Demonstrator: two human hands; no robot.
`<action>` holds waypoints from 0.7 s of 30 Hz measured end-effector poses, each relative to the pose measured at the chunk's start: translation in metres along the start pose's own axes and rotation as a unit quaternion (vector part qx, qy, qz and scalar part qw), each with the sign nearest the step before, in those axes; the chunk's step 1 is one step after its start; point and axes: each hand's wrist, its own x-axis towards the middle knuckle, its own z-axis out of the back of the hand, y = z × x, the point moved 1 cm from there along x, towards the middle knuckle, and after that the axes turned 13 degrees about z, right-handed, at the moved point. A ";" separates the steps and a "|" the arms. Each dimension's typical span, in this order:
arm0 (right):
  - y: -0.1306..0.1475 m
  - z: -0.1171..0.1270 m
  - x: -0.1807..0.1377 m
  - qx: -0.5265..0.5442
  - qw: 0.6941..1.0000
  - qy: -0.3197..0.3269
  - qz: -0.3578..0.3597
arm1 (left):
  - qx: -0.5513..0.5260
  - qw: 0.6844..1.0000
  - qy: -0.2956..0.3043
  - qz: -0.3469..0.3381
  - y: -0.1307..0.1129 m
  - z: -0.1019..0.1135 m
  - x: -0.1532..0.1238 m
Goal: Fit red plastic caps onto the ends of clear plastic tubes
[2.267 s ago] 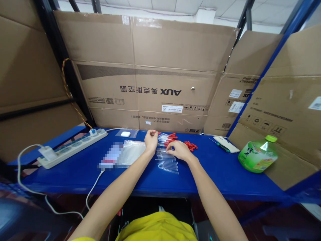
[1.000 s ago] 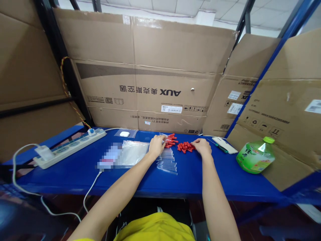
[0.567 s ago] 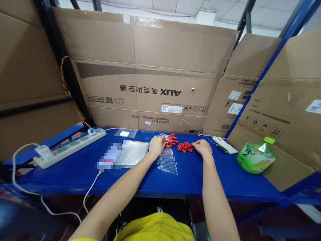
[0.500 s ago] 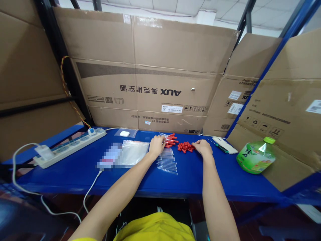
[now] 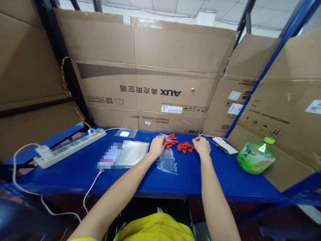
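Note:
My left hand (image 5: 157, 146) is closed, fingertips pinched beside a group of clear thin tubes with red caps (image 5: 172, 137). Whatever sits between those fingertips is too small to make out. Just below it, a row of clear tubes without caps (image 5: 167, 162) lies on the blue table. A small pile of loose red caps (image 5: 185, 147) is between my two hands. At the pile's right edge rests my right hand (image 5: 202, 146), its fingers curled together; their tips are partly hidden, and I cannot see what they hold.
Clear plastic bags (image 5: 134, 153) and a blurred-out phone-like item (image 5: 110, 156) on a cable lie left. Behind them is a white case (image 5: 124, 134). A power strip (image 5: 72, 145) stands far left. Right are a white object (image 5: 225, 145), a screwdriver (image 5: 222, 148) and a green bottle (image 5: 255, 156).
My right hand has shifted slightly back and to the left, and its fingers are more curled in. My left hand stays nearly in place by the capped tubes.

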 end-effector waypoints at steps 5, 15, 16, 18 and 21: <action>0.024 -0.006 -0.004 0.046 0.990 -0.048 0.124 | -0.036 0.998 -0.037 -0.043 0.000 0.002 0.000; 0.073 -0.026 -0.033 0.200 0.911 0.096 0.347 | -0.383 0.917 -0.106 -0.032 -0.022 0.025 -0.004; 0.074 -0.027 -0.035 0.211 0.910 0.103 0.343 | -0.420 0.901 -0.101 -0.023 -0.024 0.026 -0.004; 0.076 -0.031 -0.036 0.256 0.907 0.118 0.313 | -0.486 0.869 -0.088 -0.012 -0.028 0.027 -0.005; 0.077 -0.040 -0.036 0.394 0.875 0.151 0.236 | -0.547 0.837 -0.037 0.002 -0.032 0.029 -0.008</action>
